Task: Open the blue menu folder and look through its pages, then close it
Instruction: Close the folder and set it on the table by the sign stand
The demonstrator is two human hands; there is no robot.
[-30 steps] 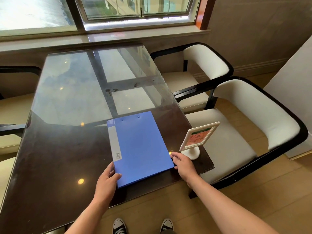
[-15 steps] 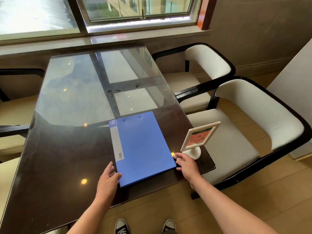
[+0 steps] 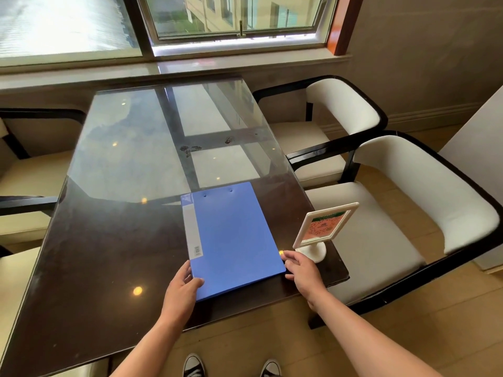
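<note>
The blue menu folder [image 3: 231,235] lies closed and flat on the dark glass-topped table [image 3: 114,240], near its front right corner, with a pale spine strip along its left side. My left hand [image 3: 182,289] rests at the folder's near left corner, thumb on the cover. My right hand [image 3: 302,270] touches the near right corner, fingertips against the cover's edge. Neither hand has lifted the cover.
A white framed table sign [image 3: 321,229] on a round base stands just right of the folder, close to my right hand. White-cushioned black armchairs [image 3: 408,213] line the table's right side, more chairs on the left. A window sill runs behind the table.
The folder and both hands have stayed nearly in place; my right fingers have shifted slightly along the near right corner. The cover remains closed.
</note>
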